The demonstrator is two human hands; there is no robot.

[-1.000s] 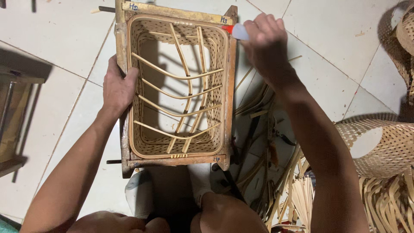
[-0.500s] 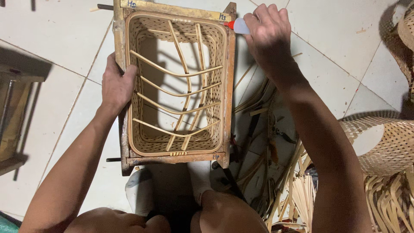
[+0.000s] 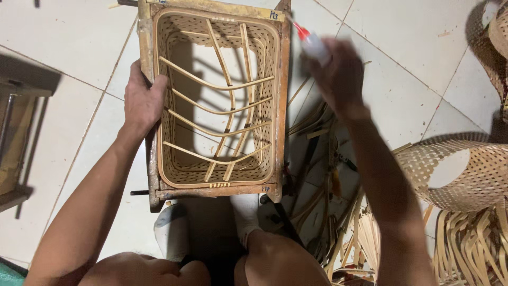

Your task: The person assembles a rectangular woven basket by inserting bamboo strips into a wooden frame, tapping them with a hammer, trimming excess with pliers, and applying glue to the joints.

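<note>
While the person sits above it on the tiled floor, these are the parts in view:

Basket: a woven rattan basket (image 3: 214,100) sits inside a wooden frame (image 3: 284,95), open side up, on the pale floor tiles (image 3: 69,53) just ahead of the person's knees; curved cane ribs cross its open bottom.
Left hand: the left hand (image 3: 142,100) lies on the frame's left rail, fingers curled over the edge into the basket, gripping it.
Right hand: the right hand (image 3: 338,74) is blurred, raised just right of the frame's upper right corner, fingers wrapped around a small white bottle (image 3: 312,42) with a red tip that points up and left toward that corner.
Feet: two white socks (image 3: 172,230) rest below the frame's near rail.
Right side: loose cane strips (image 3: 476,249) lie heaped on the floor, near a rounded woven shade (image 3: 455,175).
Left side: part of a wooden stool (image 3: 13,143) shows at the edge.
</note>
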